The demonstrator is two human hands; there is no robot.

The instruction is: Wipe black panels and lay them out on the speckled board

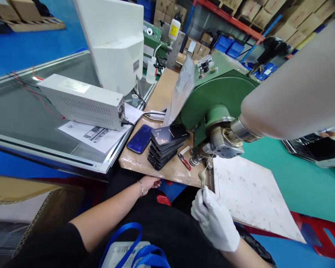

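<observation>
My right hand [213, 219], in a white glove, is closed round a thin stick with a swab-like tip [202, 176]. The tip points up toward the metal head [225, 143] of a green machine [220, 96]. My bare left hand [150, 183], with a bracelet at the wrist, rests palm down on my lap below the board's front edge, its fingers loosely curled with nothing in them. A stack of black cards [166, 146] lies on the board just above it. A dark blue phone [140, 139] lies left of the stack.
Red-handled snips [185, 161] lie between the stack and the machine. A scuffed white board [248, 191] extends to the right. A white box unit [82, 101] sits on papers beside a white monitor [114, 41]. Cardboard boxes fill the shelves behind. A blue lanyard [128, 243] lies on my lap.
</observation>
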